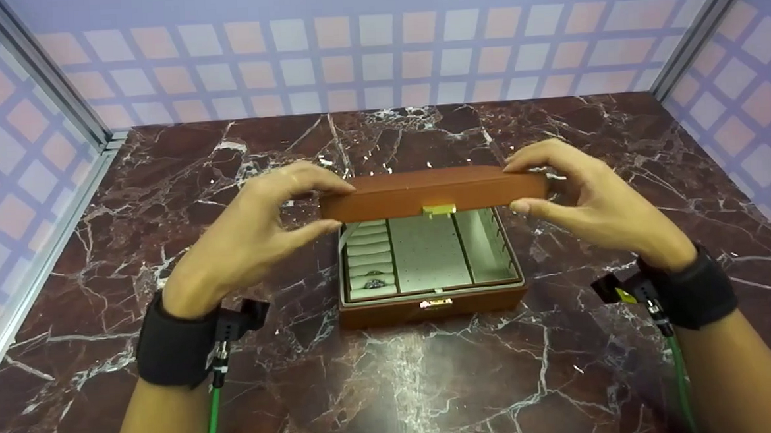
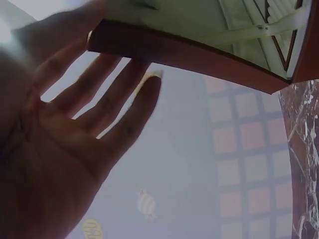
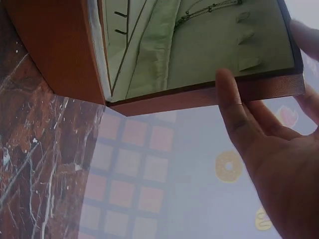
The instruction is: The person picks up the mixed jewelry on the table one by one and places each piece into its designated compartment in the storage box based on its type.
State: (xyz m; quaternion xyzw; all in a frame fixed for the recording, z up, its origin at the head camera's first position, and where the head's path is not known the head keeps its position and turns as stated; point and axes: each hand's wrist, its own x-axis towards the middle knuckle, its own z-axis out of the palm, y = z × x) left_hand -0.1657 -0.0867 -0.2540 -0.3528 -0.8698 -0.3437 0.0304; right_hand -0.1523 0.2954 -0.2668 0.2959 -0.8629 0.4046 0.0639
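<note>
Jewelry box lid (image 1: 433, 191) half raised, pinched between left hand (image 1: 254, 233), right hand (image 1: 589, 199).

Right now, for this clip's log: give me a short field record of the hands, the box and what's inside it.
left hand: pinches the left end of the lid, thumb under, fingers on top
right hand: pinches the lid's right end the same way
lid: half raised, brass clasp at its front edge
jewelry box: brown, on the marble table
interior: pale green lining, ring rolls at left with rings, flat middle tray, hooks at right
lid underside: a chain hangs there in the right wrist view
</note>
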